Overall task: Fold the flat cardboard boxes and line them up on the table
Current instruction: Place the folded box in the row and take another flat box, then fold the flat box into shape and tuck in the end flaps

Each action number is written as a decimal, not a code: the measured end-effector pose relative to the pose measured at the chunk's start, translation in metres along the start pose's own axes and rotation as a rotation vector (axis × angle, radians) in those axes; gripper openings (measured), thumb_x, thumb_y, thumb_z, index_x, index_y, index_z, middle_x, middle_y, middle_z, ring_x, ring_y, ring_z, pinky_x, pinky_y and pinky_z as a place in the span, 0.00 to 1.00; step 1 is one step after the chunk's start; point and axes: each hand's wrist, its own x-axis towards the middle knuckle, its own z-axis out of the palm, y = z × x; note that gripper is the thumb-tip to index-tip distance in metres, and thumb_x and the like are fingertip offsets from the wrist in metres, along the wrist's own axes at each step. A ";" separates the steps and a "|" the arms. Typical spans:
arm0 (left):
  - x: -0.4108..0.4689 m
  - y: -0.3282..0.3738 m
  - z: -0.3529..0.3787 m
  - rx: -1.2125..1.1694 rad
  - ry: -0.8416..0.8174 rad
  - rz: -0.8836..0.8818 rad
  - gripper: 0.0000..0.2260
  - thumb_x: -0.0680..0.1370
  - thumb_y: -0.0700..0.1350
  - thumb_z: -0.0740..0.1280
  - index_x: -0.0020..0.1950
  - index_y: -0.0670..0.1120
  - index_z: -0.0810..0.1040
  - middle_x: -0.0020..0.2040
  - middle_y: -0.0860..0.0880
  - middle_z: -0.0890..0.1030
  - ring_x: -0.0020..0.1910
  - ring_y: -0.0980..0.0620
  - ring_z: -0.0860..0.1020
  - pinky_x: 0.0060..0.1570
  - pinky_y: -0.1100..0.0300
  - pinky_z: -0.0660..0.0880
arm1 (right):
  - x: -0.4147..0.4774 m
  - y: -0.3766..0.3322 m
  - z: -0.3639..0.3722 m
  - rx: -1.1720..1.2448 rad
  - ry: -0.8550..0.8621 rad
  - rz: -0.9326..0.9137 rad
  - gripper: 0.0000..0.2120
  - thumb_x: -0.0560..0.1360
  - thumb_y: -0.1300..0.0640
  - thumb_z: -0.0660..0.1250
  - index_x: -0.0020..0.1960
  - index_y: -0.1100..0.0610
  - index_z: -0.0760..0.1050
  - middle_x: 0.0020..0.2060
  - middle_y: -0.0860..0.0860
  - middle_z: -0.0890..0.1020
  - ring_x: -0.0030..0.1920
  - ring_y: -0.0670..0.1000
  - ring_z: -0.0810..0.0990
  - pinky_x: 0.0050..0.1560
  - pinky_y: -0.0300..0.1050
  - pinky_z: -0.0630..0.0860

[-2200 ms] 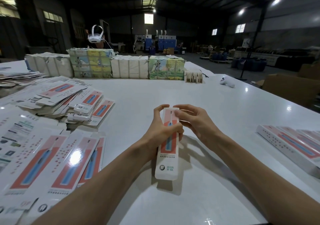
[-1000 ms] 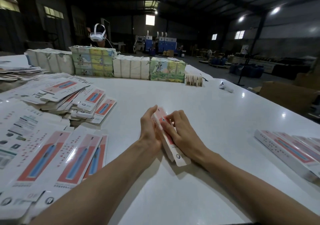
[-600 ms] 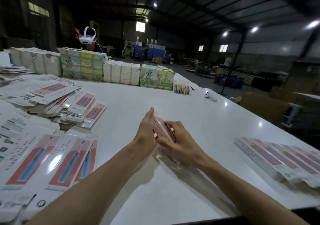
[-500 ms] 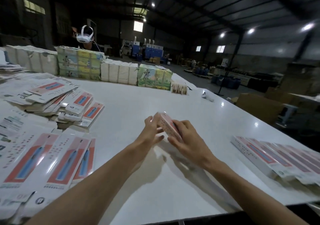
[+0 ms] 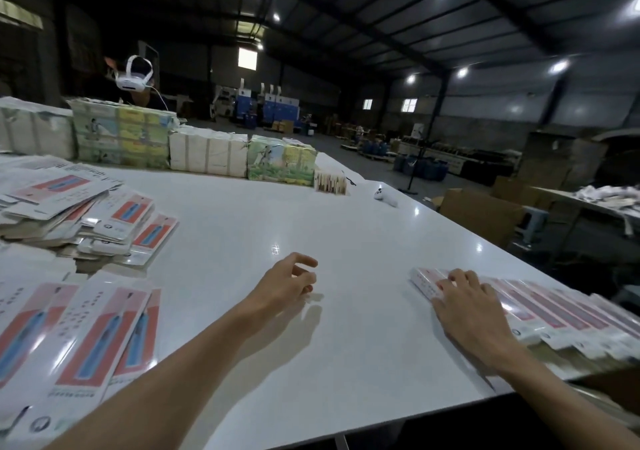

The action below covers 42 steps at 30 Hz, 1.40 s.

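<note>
Waiting nearest, at the left edge of the tabletop [image 5: 346,363], a fan of flat boxes [image 5: 83,342] is seen unfolded, so plenty of work is left. Further in, the change is plain: the folded box [image 5: 425,282], held up between both hands at the middle half a second ago, has now been carried right and set down at the left end of the row of folded boxes [image 5: 561,314]. It is being pressed down under the right hand [image 5: 465,306], with fingers laid straight along its top and nothing gripped. The left hand [image 5: 289,285] has been taken off the box and is hovering over bare tabletop, loosely curled and empty. One more box can be judged lined up, just beside its neighbour, and the next flat is likely to be fetched by the freed left hand. Beyond, a looser heap of flats [image 5: 104,214] is piled at the left. At the far edge, wrapped bundles [image 5: 207,153] are stood in a line, with a white controller [image 5: 385,197] lying apart.
</note>
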 end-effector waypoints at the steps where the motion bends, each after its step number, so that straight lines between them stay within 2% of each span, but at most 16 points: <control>1: 0.000 -0.001 0.000 0.007 -0.004 -0.001 0.08 0.83 0.45 0.68 0.62 0.54 0.80 0.56 0.47 0.83 0.53 0.48 0.85 0.61 0.54 0.80 | -0.001 0.003 0.000 -0.021 -0.011 0.016 0.18 0.83 0.47 0.61 0.71 0.52 0.73 0.66 0.49 0.75 0.65 0.52 0.73 0.67 0.50 0.75; 4: 0.001 -0.002 0.000 0.015 -0.011 0.002 0.08 0.83 0.45 0.68 0.61 0.54 0.81 0.56 0.48 0.83 0.53 0.50 0.85 0.63 0.51 0.80 | -0.001 0.014 -0.001 -0.068 -0.070 0.087 0.16 0.83 0.47 0.62 0.68 0.50 0.73 0.65 0.48 0.75 0.65 0.50 0.74 0.66 0.49 0.75; 8: 0.002 -0.004 -0.002 0.031 -0.014 0.008 0.08 0.83 0.46 0.68 0.61 0.55 0.81 0.57 0.49 0.83 0.51 0.53 0.85 0.61 0.54 0.80 | 0.001 0.017 -0.005 -0.148 -0.104 0.143 0.19 0.80 0.44 0.68 0.68 0.49 0.74 0.64 0.48 0.77 0.64 0.49 0.76 0.65 0.47 0.76; 11: 0.003 -0.004 -0.002 0.062 -0.021 0.015 0.08 0.83 0.46 0.68 0.60 0.55 0.81 0.55 0.49 0.83 0.48 0.56 0.84 0.61 0.54 0.80 | 0.009 -0.004 -0.017 -0.170 -0.014 0.103 0.18 0.80 0.42 0.68 0.65 0.50 0.76 0.60 0.47 0.80 0.59 0.49 0.79 0.63 0.45 0.78; 14: 0.001 -0.003 -0.001 0.107 0.004 0.039 0.07 0.83 0.48 0.67 0.58 0.56 0.82 0.54 0.51 0.83 0.44 0.58 0.83 0.56 0.53 0.82 | 0.027 -0.049 -0.037 0.039 0.117 -0.024 0.13 0.83 0.47 0.63 0.60 0.53 0.80 0.56 0.49 0.83 0.54 0.51 0.81 0.57 0.48 0.81; 16: -0.002 0.000 0.002 0.111 0.053 0.055 0.07 0.84 0.53 0.66 0.54 0.58 0.84 0.53 0.54 0.82 0.42 0.58 0.81 0.48 0.53 0.83 | 0.042 -0.087 -0.052 0.197 0.145 -0.118 0.12 0.84 0.50 0.61 0.57 0.54 0.80 0.52 0.50 0.83 0.51 0.51 0.81 0.53 0.50 0.80; 18: -0.008 0.004 0.005 0.017 0.133 0.025 0.13 0.83 0.60 0.63 0.52 0.58 0.85 0.50 0.56 0.81 0.45 0.55 0.79 0.40 0.55 0.79 | 0.056 -0.125 -0.066 0.332 0.167 -0.201 0.11 0.84 0.51 0.60 0.54 0.55 0.78 0.48 0.50 0.82 0.46 0.52 0.80 0.48 0.51 0.80; 20: -0.009 0.006 0.005 0.003 0.249 0.031 0.17 0.83 0.62 0.61 0.49 0.56 0.85 0.44 0.58 0.79 0.42 0.56 0.77 0.38 0.58 0.73 | 0.066 -0.160 -0.075 0.410 0.200 -0.280 0.10 0.84 0.51 0.60 0.51 0.55 0.77 0.44 0.50 0.82 0.41 0.52 0.80 0.42 0.49 0.79; 23: -0.008 0.007 0.001 0.203 0.376 0.091 0.19 0.84 0.61 0.58 0.42 0.52 0.79 0.34 0.59 0.78 0.32 0.59 0.74 0.35 0.58 0.70 | 0.070 -0.203 -0.076 0.567 0.147 -0.319 0.08 0.83 0.53 0.60 0.50 0.54 0.75 0.40 0.48 0.82 0.38 0.53 0.81 0.41 0.50 0.80; 28: -0.006 0.021 -0.014 0.822 0.402 0.077 0.20 0.86 0.62 0.54 0.47 0.52 0.79 0.42 0.52 0.84 0.41 0.48 0.80 0.46 0.51 0.77 | 0.067 -0.226 -0.051 0.692 0.064 -0.321 0.03 0.78 0.57 0.60 0.48 0.53 0.72 0.39 0.47 0.82 0.39 0.54 0.80 0.39 0.50 0.76; 30: -0.006 0.035 -0.028 0.922 0.411 0.063 0.17 0.85 0.61 0.58 0.52 0.53 0.82 0.46 0.51 0.85 0.43 0.48 0.80 0.46 0.53 0.76 | 0.071 -0.224 -0.044 0.739 0.063 -0.300 0.05 0.80 0.56 0.59 0.49 0.54 0.74 0.39 0.49 0.82 0.39 0.56 0.80 0.42 0.52 0.78; 33: -0.010 0.055 -0.062 1.029 0.319 -0.093 0.16 0.84 0.58 0.63 0.56 0.48 0.82 0.52 0.47 0.85 0.47 0.47 0.81 0.45 0.55 0.77 | 0.076 -0.223 -0.038 0.786 0.034 -0.266 0.07 0.82 0.54 0.58 0.52 0.52 0.75 0.40 0.49 0.82 0.41 0.57 0.80 0.45 0.52 0.78; 36: -0.030 0.073 -0.100 1.207 0.226 -0.322 0.15 0.83 0.56 0.66 0.58 0.44 0.81 0.56 0.41 0.84 0.55 0.41 0.82 0.54 0.52 0.79 | 0.078 -0.225 -0.036 0.854 -0.011 -0.254 0.07 0.81 0.54 0.59 0.51 0.50 0.76 0.41 0.48 0.83 0.42 0.56 0.80 0.45 0.51 0.77; 38: -0.052 0.081 -0.122 1.344 0.230 -0.450 0.16 0.82 0.55 0.68 0.61 0.45 0.81 0.60 0.42 0.83 0.58 0.42 0.81 0.51 0.56 0.74 | 0.079 -0.224 -0.032 0.888 -0.022 -0.231 0.08 0.80 0.55 0.59 0.49 0.49 0.76 0.39 0.47 0.82 0.40 0.55 0.80 0.43 0.49 0.74; 40: -0.077 0.081 -0.139 1.473 0.185 -0.616 0.22 0.79 0.60 0.72 0.64 0.45 0.80 0.62 0.45 0.83 0.60 0.45 0.81 0.50 0.57 0.73 | 0.079 -0.224 -0.030 0.921 -0.039 -0.223 0.08 0.80 0.55 0.59 0.47 0.48 0.76 0.38 0.45 0.82 0.40 0.53 0.80 0.41 0.49 0.74; 42: -0.094 0.076 -0.149 1.504 0.136 -0.772 0.29 0.74 0.65 0.75 0.65 0.46 0.80 0.58 0.49 0.85 0.54 0.49 0.82 0.49 0.58 0.75 | 0.081 -0.223 -0.030 0.946 -0.049 -0.219 0.08 0.80 0.55 0.59 0.47 0.48 0.77 0.37 0.45 0.82 0.40 0.52 0.80 0.42 0.48 0.75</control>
